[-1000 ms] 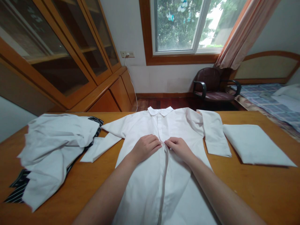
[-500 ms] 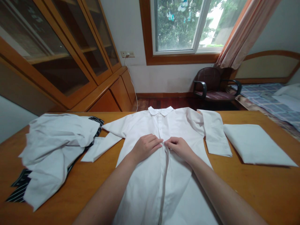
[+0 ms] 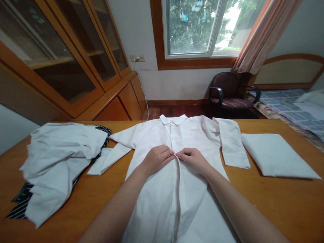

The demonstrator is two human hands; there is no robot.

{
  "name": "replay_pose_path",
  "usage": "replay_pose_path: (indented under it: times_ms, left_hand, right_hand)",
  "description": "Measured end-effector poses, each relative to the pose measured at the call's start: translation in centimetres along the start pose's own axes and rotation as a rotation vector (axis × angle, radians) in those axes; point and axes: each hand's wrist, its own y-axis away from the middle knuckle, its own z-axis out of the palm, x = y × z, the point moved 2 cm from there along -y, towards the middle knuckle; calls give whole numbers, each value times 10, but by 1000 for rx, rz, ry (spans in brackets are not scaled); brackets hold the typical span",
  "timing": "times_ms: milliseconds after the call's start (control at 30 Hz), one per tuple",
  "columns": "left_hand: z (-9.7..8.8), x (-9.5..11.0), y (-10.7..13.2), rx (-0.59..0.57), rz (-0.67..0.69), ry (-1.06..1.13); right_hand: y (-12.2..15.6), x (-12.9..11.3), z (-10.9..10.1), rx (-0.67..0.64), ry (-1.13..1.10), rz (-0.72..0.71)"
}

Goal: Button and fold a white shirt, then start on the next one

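A white shirt (image 3: 152, 206) lies face up on the wooden table, its collar at the far edge and its sleeves out to both sides. My left hand (image 3: 158, 158) rests on the chest, fingertips closed on the front placket. Opposite it, my right hand (image 3: 193, 158) pinches the other side of the placket. The fingertips of both hands almost meet there; any button between them is hidden. Above the hands the front lies together, while below them the placket edge stands up in a fold.
To the left lies a crumpled white garment (image 3: 63, 152) over black striped cloth (image 3: 20, 209). A folded white cloth (image 3: 278, 155) sits at the right of the table (image 3: 286, 206). Beyond are a glass-door cabinet (image 3: 101, 91), an armchair (image 3: 227, 91) and a bed (image 3: 286, 104).
Both hands stay at the same spot on the placket, with only a slight shift of the fingertips. The shirt has not moved.
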Motion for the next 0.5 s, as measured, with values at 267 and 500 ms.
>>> replay_pose_path:
  times_ms: [267,500]
  left_hand:
    - [-2,2,-1,-19,20,-2]
    - [-2,3,-1,-20,23,21]
  right_hand:
    - [-3,6,1,0,4,-25]
    - [-2,5,1,11,5,-18]
